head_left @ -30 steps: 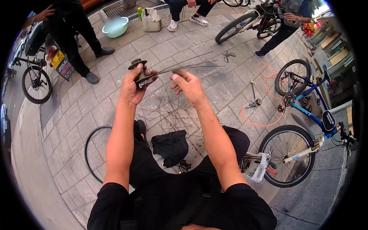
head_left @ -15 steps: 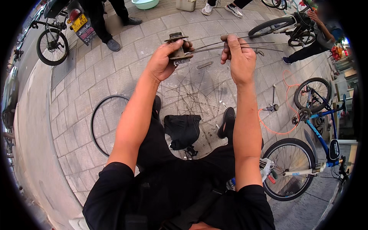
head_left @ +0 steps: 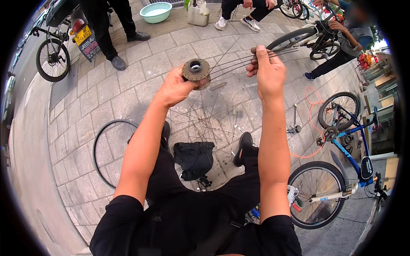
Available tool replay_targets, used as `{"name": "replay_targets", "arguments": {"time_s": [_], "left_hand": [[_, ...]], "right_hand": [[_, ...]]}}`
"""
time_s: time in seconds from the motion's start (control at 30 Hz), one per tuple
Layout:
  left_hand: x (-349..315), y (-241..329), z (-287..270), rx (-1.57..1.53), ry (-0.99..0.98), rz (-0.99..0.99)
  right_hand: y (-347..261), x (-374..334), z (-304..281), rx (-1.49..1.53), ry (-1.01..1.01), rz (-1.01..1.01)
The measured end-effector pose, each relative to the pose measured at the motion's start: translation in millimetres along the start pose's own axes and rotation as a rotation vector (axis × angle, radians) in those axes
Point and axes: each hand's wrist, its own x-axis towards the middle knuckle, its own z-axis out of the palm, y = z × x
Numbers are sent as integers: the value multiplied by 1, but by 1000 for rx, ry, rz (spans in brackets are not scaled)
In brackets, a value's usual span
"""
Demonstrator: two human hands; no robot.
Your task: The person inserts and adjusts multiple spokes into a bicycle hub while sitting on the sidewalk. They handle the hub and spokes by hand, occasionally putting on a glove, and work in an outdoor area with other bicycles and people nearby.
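While apart, hands [head_left: 176,88] [head_left: 270,77] tight on metal: left, round hub [head_left: 196,74]; right, thin spokes [head_left: 230,66]

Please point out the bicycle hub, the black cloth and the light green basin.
Bicycle hub [head_left: 196,74], head view: face of the near flange.
Black cloth [head_left: 194,160], head view: middle of the fabric.
Light green basin [head_left: 156,18], head view: outer side wall.

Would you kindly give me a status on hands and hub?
Left hand gripping wheel hub. Right hand holding thin spokes running from hub. Loose spokes, black cloth on paving below.
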Motion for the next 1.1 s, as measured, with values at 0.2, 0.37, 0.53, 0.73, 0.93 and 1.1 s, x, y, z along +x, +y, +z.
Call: {"name": "replay_targets", "arguments": {"time_s": [0.2, 0.37, 0.53, 0.73, 0.93, 1.1], "left_hand": [[-5, 2, 9, -5, -148, -6], [-9, 2, 9, -80, -147, -2], [-7, -8, 5, -89, -31, -2], [-2, -2, 7, -152, -71, -10], [0, 2, 13, -136, -75, -2], [-2, -14, -2, -75, -101, 2]], "right_hand": [[-25, 5, 10, -256, -56, -85], [-42, -3, 38, -522, -225, -424], [-28, -10, 53, -768, -300, -408], [-22, -6, 39, -900, -395, -3], [-31, -3, 34, -446, -245, -323], [-26, -11, 43, -592, -318, -421]]}}
